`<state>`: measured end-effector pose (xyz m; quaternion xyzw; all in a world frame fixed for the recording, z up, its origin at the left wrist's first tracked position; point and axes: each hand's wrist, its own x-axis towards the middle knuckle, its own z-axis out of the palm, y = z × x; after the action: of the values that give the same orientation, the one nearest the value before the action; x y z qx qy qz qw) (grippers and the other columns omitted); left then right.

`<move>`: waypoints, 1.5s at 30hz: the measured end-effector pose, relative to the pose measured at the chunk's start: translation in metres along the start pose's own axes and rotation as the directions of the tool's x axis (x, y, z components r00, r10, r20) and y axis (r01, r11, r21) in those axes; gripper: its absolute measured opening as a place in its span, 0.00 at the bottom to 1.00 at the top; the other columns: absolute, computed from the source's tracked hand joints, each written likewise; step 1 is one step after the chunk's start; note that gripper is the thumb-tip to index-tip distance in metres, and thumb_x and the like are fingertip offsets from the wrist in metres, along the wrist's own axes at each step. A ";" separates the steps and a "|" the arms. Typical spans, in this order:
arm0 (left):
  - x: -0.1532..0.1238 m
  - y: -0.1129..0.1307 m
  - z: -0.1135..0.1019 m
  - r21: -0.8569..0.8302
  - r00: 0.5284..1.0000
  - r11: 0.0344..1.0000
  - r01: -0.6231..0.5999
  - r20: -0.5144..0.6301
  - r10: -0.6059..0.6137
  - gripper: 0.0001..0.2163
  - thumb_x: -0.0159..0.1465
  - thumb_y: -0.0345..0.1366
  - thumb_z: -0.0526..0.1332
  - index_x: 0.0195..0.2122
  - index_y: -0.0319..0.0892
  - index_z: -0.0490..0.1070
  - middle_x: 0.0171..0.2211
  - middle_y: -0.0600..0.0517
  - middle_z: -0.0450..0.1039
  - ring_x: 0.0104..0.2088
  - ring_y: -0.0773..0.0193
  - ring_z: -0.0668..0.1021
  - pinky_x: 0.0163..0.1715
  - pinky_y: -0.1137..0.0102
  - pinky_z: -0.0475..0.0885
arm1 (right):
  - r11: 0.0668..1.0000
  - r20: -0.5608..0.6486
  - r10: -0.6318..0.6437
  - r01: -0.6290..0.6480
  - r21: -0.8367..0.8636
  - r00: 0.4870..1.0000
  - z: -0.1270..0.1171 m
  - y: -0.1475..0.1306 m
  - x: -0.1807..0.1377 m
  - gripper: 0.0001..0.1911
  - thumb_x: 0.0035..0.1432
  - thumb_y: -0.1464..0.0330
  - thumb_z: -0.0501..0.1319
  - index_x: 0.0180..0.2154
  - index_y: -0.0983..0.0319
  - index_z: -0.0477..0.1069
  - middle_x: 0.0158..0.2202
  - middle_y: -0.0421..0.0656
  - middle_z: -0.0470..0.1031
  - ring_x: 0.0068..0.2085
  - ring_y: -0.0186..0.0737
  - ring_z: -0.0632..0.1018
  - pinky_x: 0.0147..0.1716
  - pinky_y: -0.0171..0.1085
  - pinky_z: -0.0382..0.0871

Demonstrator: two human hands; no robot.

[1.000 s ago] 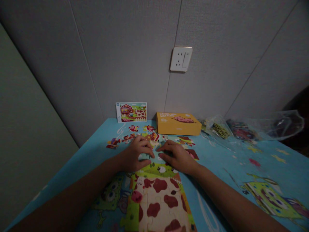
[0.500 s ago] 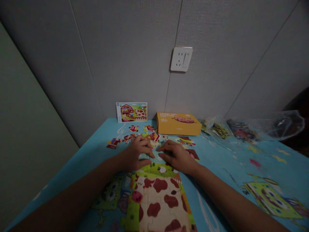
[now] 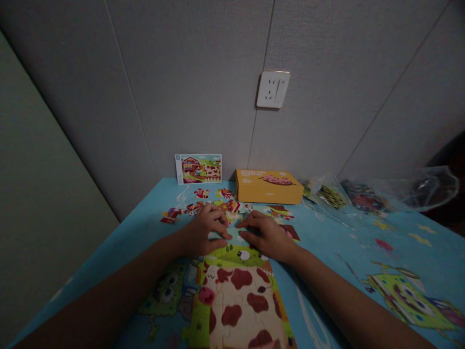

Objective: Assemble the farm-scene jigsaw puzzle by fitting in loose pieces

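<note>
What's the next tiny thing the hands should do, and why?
Maybe press the pale blue pieces flat: the left hand and right hand are right beside them, near the far end of the puzzle.

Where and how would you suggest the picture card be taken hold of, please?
Probably best with the left hand, from above, pinching the top edge of the card: it looks flat and thin, stands nearly upright by the wall, and its lower edge meets the cloth.
</note>
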<state>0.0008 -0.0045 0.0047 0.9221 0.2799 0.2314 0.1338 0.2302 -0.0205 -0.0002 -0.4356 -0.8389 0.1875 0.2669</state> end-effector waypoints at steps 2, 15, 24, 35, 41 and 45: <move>0.000 -0.001 0.001 0.006 1.000 1.000 0.008 -0.004 -0.008 0.03 0.56 0.36 0.66 0.32 0.47 0.78 0.40 0.51 0.71 0.45 0.58 0.65 0.49 0.59 0.58 | 1.000 0.001 0.002 -0.002 -0.001 1.000 0.000 0.000 0.000 0.10 0.56 0.69 0.61 0.40 0.62 0.76 0.35 0.45 0.70 0.36 0.38 0.72 0.38 0.37 0.65; -0.001 -0.005 0.005 0.094 0.997 0.994 0.052 -0.068 -0.046 0.07 0.57 0.38 0.65 0.37 0.53 0.79 0.42 0.50 0.71 0.46 0.55 0.64 0.49 0.56 0.58 | 1.000 -0.011 0.021 -0.021 0.005 1.000 0.001 0.001 0.000 0.10 0.56 0.70 0.61 0.41 0.62 0.75 0.35 0.45 0.69 0.37 0.39 0.72 0.40 0.38 0.65; -0.002 -0.008 0.008 0.109 0.996 0.993 0.051 -0.080 -0.043 0.08 0.58 0.37 0.64 0.39 0.53 0.78 0.42 0.49 0.70 0.46 0.56 0.64 0.49 0.57 0.59 | 0.993 -0.046 -0.111 0.112 0.031 0.993 -0.001 -0.004 -0.004 0.16 0.54 0.72 0.61 0.47 0.60 0.70 0.42 0.46 0.67 0.43 0.41 0.69 0.45 0.41 0.64; -0.001 -0.005 0.006 0.121 0.996 0.991 0.058 -0.071 -0.050 0.07 0.59 0.38 0.63 0.38 0.52 0.79 0.42 0.50 0.70 0.46 0.56 0.64 0.49 0.57 0.58 | 0.993 0.000 -0.103 0.103 0.055 0.995 0.000 -0.001 -0.004 0.11 0.52 0.78 0.59 0.36 0.61 0.74 0.38 0.45 0.68 0.42 0.40 0.71 0.46 0.41 0.65; -0.001 -0.004 0.005 0.119 0.996 0.990 0.070 -0.055 -0.064 0.08 0.59 0.38 0.63 0.39 0.52 0.78 0.42 0.49 0.70 0.46 0.55 0.64 0.49 0.57 0.58 | 0.991 -0.020 -0.104 0.105 0.084 0.994 0.001 0.000 -0.003 0.17 0.46 0.85 0.55 0.30 0.61 0.77 0.35 0.44 0.68 0.39 0.38 0.71 0.42 0.38 0.66; -0.001 -0.004 0.005 0.115 0.997 0.991 0.067 -0.053 -0.061 0.08 0.59 0.38 0.63 0.40 0.54 0.78 0.42 0.50 0.70 0.46 0.56 0.64 0.49 0.57 0.58 | 0.991 -0.027 -0.077 0.079 0.106 0.997 0.001 -0.001 -0.002 0.20 0.41 0.87 0.52 0.27 0.62 0.77 0.34 0.43 0.69 0.39 0.37 0.72 0.41 0.37 0.67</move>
<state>0.0007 -0.0022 -0.0015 0.9128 0.3257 0.2329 0.0801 0.2300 -0.0226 -0.0010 -0.3897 -0.8409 0.2167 0.3066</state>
